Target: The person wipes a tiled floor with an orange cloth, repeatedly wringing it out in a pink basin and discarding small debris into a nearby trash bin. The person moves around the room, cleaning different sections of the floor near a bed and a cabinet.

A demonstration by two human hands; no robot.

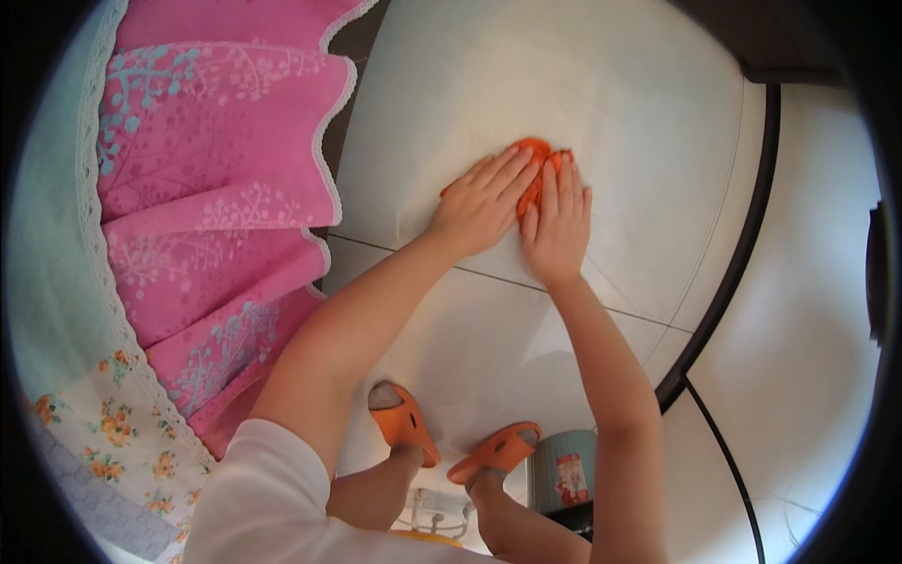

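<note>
An orange cloth [532, 201] lies bunched on the pale floor tile [451, 84], mostly hidden under both hands. My left hand [483, 201] presses on it with the palm down and the fingers stretched out towards the upper right. Beside it, my right hand [560, 218] rests flat on the cloth's right part, fingers pointing away from me. The fingertips of the two hands are close together. Orange folds show between the hands and just beyond the fingers.
A pink bed skirt [225, 155] with white lace hangs along the left. To the right run a dark baseboard [757, 211] and a white wall [796, 282]. Below are my feet in orange slippers [405, 423], with a grey-green bin [557, 458] beside the right one.
</note>
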